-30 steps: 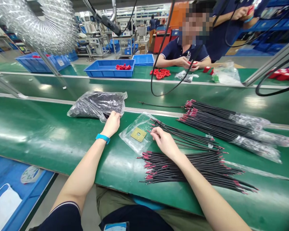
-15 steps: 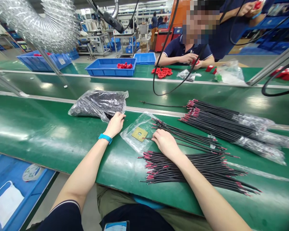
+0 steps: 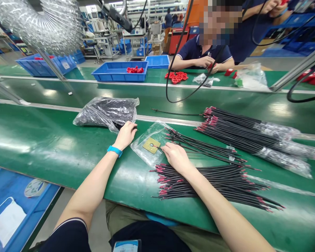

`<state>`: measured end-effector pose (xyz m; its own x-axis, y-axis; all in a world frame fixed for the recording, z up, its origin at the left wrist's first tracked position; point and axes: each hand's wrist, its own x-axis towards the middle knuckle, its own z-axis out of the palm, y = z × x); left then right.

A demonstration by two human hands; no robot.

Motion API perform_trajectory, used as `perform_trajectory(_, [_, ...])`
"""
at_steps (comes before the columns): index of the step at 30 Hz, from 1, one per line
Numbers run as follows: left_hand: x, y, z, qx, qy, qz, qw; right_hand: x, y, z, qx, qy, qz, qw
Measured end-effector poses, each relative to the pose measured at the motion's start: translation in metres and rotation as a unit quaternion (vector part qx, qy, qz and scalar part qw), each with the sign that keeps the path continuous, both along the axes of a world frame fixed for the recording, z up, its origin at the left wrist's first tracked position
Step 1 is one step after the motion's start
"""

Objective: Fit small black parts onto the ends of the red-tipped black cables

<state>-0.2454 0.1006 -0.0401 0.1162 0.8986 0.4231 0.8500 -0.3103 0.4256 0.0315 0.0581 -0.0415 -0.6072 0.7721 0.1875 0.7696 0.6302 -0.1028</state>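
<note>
My right hand (image 3: 176, 156) pinches a black cable (image 3: 160, 148) near its end, and the cable's red tip lies over the brass-coloured square plate (image 3: 150, 149) with a round hole. This plate rests on a flat clear plastic bag (image 3: 144, 158). At the front corner of the clear bag full of black parts (image 3: 105, 111), my left hand (image 3: 126, 135) has its fingers pressed together; something small and dark shows at the fingertips, too small to name. Loose black cables with black pieces near their ends (image 3: 199, 145) lie right of the plate. A pile of red-tipped cables (image 3: 207, 182) lies under my right forearm.
Bundled cables (image 3: 233, 134) in plastic sleeves lie at the right, beside a single cable (image 3: 175, 112) across the metal rail. Behind stand a blue bin (image 3: 118, 75) with red parts and a co-worker (image 3: 204, 57) handling a red part. A black cord (image 3: 170, 94) hangs in front.
My right hand has moved slightly left, bringing the cable's red tip from the plate's right edge to its hole. My left hand stays by the bag.
</note>
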Motion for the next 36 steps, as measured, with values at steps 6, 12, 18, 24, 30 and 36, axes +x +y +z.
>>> perform_trajectory(6, [0.012, -0.006, 0.007, 0.000, -0.100, -0.019, 0.995, 0.001, -0.003, 0.002, 0.035, 0.005, 0.000, 0.999])
perform_trajectory(12, [0.045, -0.020, 0.008, -0.201, -0.425, -0.099, 0.877, 0.005, -0.010, 0.004, 0.086, 0.161, -0.054, 0.982])
perform_trajectory(18, [0.064, -0.033, 0.003, -0.350, -0.572, -0.159, 0.725, 0.005, -0.012, 0.005, 0.110, 0.203, -0.049, 0.972])
perform_trajectory(24, [0.065, -0.035, 0.009, -0.361, -0.612, -0.168, 0.683, 0.006, -0.012, 0.005, 0.115, 0.203, -0.051, 0.971])
perform_trajectory(30, [0.064, -0.034, 0.011, -0.365, -0.618, -0.156, 0.679, 0.008, -0.011, 0.004, 0.133, 0.200, -0.039, 0.970])
perform_trajectory(36, [0.064, -0.034, 0.012, -0.361, -0.616, -0.144, 0.685, 0.009, -0.011, 0.004, 0.186, 0.172, -0.005, 0.967])
